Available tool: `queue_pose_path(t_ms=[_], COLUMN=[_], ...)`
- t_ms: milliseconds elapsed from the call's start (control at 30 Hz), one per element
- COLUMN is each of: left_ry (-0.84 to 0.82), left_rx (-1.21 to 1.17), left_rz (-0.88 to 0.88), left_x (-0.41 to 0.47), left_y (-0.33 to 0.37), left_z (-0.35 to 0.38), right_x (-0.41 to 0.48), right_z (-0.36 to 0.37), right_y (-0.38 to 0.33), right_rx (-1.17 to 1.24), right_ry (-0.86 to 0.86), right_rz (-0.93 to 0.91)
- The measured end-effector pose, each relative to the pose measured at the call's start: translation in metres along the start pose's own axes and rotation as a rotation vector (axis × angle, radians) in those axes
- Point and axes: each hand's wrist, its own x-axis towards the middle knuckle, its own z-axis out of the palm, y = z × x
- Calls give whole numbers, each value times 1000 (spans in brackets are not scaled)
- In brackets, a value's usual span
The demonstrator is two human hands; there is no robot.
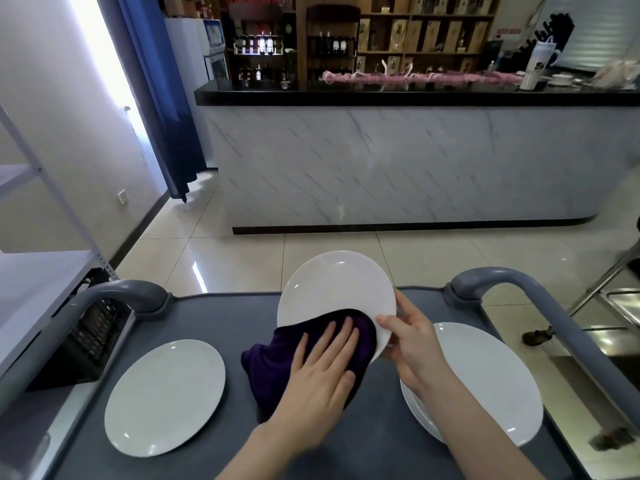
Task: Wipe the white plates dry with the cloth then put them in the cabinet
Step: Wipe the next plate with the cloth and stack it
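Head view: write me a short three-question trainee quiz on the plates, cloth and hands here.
1. Fill in: the stack of plates sits on the cart's ___ side.
2. True or false: the left hand presses flat on the purple cloth.
3. The right hand's grip is on: A) the tilted plate, B) the purple cloth, C) the stack of plates.
Key: 1 right; 2 true; 3 A.

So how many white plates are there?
3 clearly: a tilted plate in the right hand, a flat plate on the cart, left side, a top plate on a stack at right, more hidden beneath.
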Motion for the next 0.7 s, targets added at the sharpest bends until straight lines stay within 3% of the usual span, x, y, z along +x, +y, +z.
queue_pose_path(t_ms=[267, 400, 500, 633, 700], left_ry=[89, 198, 198, 146, 206], left_rx=[-10, 12, -72, -367, -459], left_rz=[-83, -23, -13, -33, -41], left_x=[57, 62, 62, 55, 52], left_y=[-27, -40, -47, -52, -49], left_z=[-28, -38, -47, -57, -60], right_x=[-24, -28, -27, -16, -8], right_z=[7, 2, 1, 1, -2], right_y=[13, 10, -7, -28, -35], right_rx=[-192, -377, -649, -1193, -1253], right_ry=[-206, -254, -262, -303, -255], right_rz=[39, -90, -281, -417, -443])
